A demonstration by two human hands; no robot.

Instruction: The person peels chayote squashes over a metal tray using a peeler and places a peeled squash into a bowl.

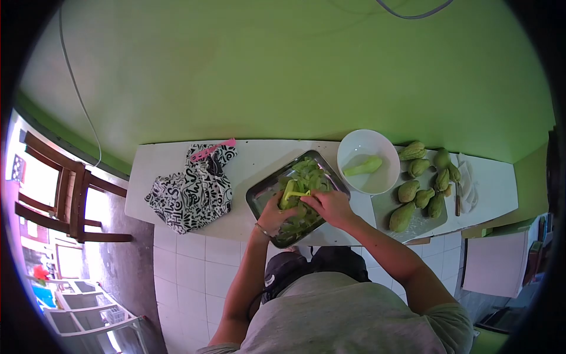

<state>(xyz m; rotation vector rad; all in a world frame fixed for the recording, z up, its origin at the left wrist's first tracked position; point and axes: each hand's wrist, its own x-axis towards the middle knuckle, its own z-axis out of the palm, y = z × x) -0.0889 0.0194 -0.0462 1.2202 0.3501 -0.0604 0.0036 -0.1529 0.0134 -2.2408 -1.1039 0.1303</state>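
Over a metal tray (254,202), my left hand (273,217) is closed around a light green chayote (287,198). My right hand (331,206) grips a yellow-green peeler (298,193), its head at the chayote's upper end. Green peelings (309,172) fill much of the tray beneath both hands. Right of the tray stands a white bowl (385,154) with a peeled, pale green chayote (367,166) inside. Several unpeeled chayotes (402,217) lie farther right, on and around a grey board (383,203). Fingers hide part of the held chayote and the peeler's handle.
A black-and-white patterned cloth (197,192) with a pink strip lies on the left of the white table (253,159). A knife (457,205) and a whitish cloth (467,189) are at the right. A wooden chair (73,194) stands off to the left.
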